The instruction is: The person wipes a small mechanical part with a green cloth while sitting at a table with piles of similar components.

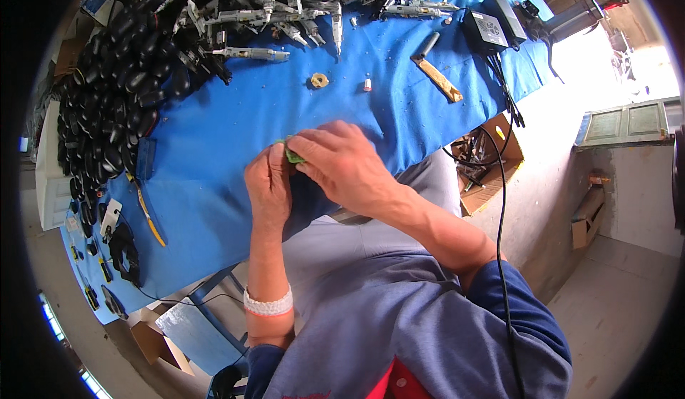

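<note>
My left hand (270, 177) and my right hand (342, 163) meet over the near edge of a table with a blue cloth (214, 131). Between their fingertips is a small green cloth or scouring pad (294, 155); whatever else they may hold is hidden by the fingers. Beyond my hands lie a tan ring-shaped piece (319, 81), perhaps a tape roll, and a small white and red cylinder (367, 85). Further right rests a tool with a grey metal cylinder and a tape-wrapped handle (440, 81).
Grey-white mechanical assemblies (251, 16) are heaped at the back, glossy black rounded parts (123, 78) at the left. Black power boxes (488, 30) with cables stand at the right. A cardboard box (489, 185) of parts is below. A yellow-handled tool (147, 212) and screwdrivers lie left.
</note>
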`<action>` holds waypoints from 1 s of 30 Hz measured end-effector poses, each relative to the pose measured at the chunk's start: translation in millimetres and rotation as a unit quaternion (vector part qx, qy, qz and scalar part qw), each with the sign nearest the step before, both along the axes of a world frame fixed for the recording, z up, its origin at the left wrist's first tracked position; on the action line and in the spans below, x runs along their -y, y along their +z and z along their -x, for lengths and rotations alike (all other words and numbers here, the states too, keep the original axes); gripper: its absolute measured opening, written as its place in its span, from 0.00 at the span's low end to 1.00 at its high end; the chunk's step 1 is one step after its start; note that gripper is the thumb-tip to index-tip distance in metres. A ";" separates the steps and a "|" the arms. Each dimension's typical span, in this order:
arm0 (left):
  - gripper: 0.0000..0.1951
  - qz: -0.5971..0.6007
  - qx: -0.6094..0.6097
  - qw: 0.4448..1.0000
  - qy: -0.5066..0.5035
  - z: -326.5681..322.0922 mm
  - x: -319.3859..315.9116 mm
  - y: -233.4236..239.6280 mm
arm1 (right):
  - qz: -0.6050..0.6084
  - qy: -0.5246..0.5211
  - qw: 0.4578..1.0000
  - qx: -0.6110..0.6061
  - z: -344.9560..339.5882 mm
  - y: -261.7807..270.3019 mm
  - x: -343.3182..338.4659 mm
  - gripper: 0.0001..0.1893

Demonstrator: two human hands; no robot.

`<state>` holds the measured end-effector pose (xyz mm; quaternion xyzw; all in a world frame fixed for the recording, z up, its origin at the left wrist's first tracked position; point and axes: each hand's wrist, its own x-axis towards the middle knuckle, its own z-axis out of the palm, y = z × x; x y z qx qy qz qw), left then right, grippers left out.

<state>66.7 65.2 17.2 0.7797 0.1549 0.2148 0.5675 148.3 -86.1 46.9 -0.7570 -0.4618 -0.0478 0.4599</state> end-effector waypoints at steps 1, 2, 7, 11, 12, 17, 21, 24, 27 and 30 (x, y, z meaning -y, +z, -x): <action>0.25 0.025 0.003 1.000 0.009 0.3 1.1 0.8 | 0.008 0.009 1.000 -0.004 0.2 -3.1 -3.5 0.16; 0.25 -0.002 0.005 1.000 0.002 0.0 1.5 2.3 | 0.016 0.017 1.000 -0.007 -0.4 -6.1 -5.4 0.16; 0.25 -0.078 0.013 0.997 -0.014 -2.1 3.1 3.7 | 0.017 0.023 1.000 0.005 -15.2 -16.2 14.2 0.16; 0.26 -0.069 0.010 0.997 -0.019 -0.9 2.6 2.9 | 0.015 -0.008 1.000 0.001 -16.8 -17.7 25.3 0.12; 0.26 -0.065 0.001 0.998 -0.019 -0.2 2.0 3.3 | 0.007 -0.021 1.000 -0.001 -16.6 -21.0 26.5 0.12; 0.27 -0.034 0.002 0.999 -0.017 1.1 0.0 1.4 | -0.008 -0.196 0.977 -0.078 -22.6 -20.5 37.9 0.10; 0.26 -0.035 0.000 0.999 -0.001 0.3 2.0 2.1 | 0.004 -0.039 0.998 0.046 -14.7 -14.4 27.7 0.14; 0.24 -0.012 0.012 1.000 0.005 1.3 1.2 3.3 | 0.053 0.012 0.998 0.010 -11.3 -19.3 21.6 0.19; 0.24 -0.024 0.016 0.999 -0.020 0.6 -1.1 4.1 | 0.039 0.049 0.998 -0.012 -25.7 -19.9 19.0 0.17; 0.25 -0.021 0.009 0.999 -0.027 1.3 -2.2 4.8 | 0.016 0.075 0.996 -0.036 -35.6 -22.6 17.7 0.12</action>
